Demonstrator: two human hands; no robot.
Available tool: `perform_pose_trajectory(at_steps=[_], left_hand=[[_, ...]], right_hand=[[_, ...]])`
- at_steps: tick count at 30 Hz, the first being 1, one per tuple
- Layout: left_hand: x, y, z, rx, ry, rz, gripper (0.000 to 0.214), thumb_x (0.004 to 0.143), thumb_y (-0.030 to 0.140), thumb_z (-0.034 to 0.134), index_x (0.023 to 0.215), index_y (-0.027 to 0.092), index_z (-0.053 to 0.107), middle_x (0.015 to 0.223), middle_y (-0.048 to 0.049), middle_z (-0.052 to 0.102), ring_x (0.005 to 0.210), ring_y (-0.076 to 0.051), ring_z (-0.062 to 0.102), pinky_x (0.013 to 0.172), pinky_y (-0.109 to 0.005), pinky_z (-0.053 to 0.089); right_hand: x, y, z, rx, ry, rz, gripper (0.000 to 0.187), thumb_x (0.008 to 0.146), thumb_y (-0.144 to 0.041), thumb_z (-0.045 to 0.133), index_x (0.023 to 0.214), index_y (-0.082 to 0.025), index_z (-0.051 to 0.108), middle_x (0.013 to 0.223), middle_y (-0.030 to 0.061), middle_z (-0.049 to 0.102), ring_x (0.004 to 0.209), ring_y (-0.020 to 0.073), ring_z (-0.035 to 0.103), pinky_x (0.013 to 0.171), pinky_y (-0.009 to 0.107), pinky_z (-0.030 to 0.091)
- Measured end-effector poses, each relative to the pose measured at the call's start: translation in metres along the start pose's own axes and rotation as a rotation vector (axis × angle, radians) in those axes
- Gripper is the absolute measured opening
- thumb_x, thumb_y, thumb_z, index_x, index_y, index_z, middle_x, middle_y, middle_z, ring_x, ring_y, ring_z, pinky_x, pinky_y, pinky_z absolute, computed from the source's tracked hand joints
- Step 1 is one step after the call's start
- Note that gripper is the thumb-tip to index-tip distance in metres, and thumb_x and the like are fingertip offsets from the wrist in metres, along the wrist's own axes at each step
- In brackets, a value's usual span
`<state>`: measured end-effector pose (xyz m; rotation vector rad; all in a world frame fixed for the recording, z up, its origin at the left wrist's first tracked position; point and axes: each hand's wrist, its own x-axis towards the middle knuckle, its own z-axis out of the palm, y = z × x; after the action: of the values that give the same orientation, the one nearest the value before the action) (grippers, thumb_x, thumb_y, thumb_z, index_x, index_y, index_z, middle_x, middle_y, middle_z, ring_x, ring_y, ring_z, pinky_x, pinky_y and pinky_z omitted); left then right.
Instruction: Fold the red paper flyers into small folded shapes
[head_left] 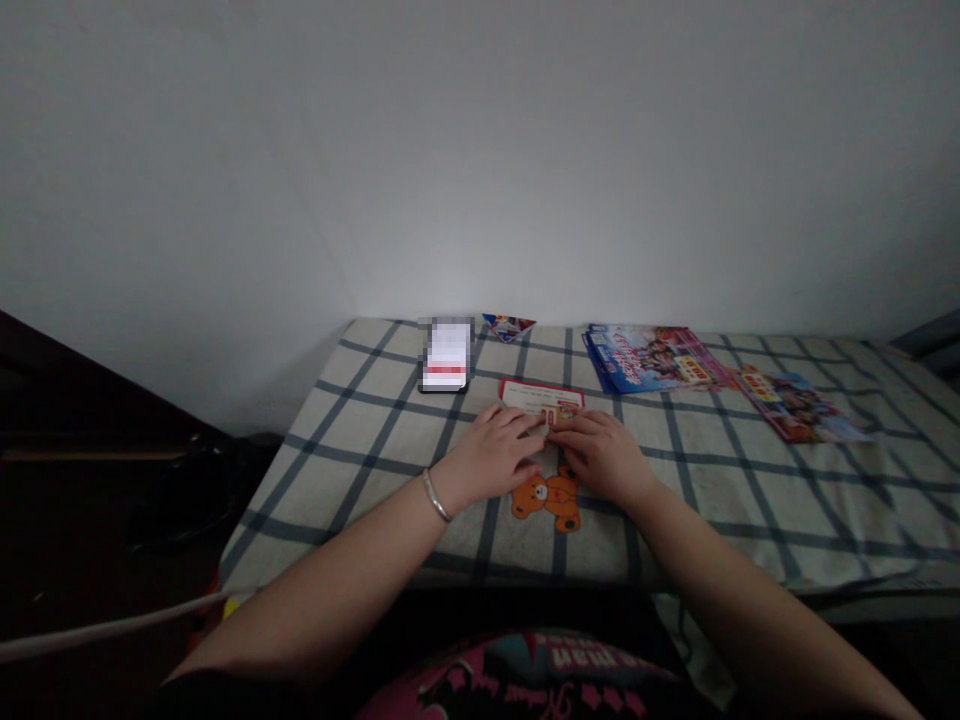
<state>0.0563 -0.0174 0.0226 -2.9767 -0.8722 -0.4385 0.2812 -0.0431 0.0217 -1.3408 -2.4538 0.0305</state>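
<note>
A small printed paper sheet, white with a red border, lies on the checked cloth in front of me. It looks partly folded, and its lower part is covered by my fingers. My left hand, with a silver bangle at the wrist, rests on the sheet's left side, fingers stretched and slightly apart. From the right, my right hand has its fingertips pressed together at the sheet's lower edge, gripping it. Just below the hands, an orange teddy bear picture shows on the cloth.
A phone with a lit, blurred screen lies at the back left. Beside it is a folded colourful paper piece. Colourful leaflets are stacked to the right, with another leaflet nearby. The wall rises behind the table.
</note>
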Motion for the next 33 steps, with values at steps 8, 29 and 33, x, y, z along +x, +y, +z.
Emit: perform_pose_trajectory(at_steps=[8, 29, 33], left_hand=[[0.0, 0.001, 0.0, 0.002, -0.003, -0.005, 0.026, 0.091, 0.043, 0.056, 0.105, 0.022, 0.065, 0.133, -0.0062, 0.057, 0.122, -0.027, 0.046, 0.101, -0.044, 0.035], [-0.001, 0.001, 0.003, -0.007, 0.009, -0.015, 0.026, 0.088, 0.043, 0.059, 0.105, 0.023, 0.064, 0.138, -0.0051, 0.054, 0.123, -0.028, 0.044, 0.099, -0.045, 0.037], [-0.004, -0.006, 0.0, -0.073, -0.024, -0.004, 0.027, 0.089, 0.044, 0.059, 0.107, 0.024, 0.064, 0.14, -0.0043, 0.053, 0.125, -0.026, 0.044, 0.101, -0.045, 0.037]], right_hand=[[0.002, -0.006, -0.006, -0.123, 0.012, 0.007, 0.026, 0.08, -0.017, 0.058, 0.097, -0.027, 0.075, 0.113, 0.0017, 0.071, 0.102, 0.0233, 0.06, 0.097, 0.041, 0.039], [0.0, 0.009, -0.008, -0.403, 0.091, 0.331, 0.023, 0.087, -0.023, 0.054, 0.1, -0.021, 0.073, 0.107, 0.0054, 0.072, 0.09, 0.0226, 0.061, 0.084, 0.037, 0.035], [0.0, 0.005, -0.006, -0.425, 0.108, 0.311, 0.022, 0.089, -0.024, 0.053, 0.097, -0.018, 0.072, 0.104, 0.007, 0.072, 0.087, 0.0226, 0.06, 0.083, 0.038, 0.035]])
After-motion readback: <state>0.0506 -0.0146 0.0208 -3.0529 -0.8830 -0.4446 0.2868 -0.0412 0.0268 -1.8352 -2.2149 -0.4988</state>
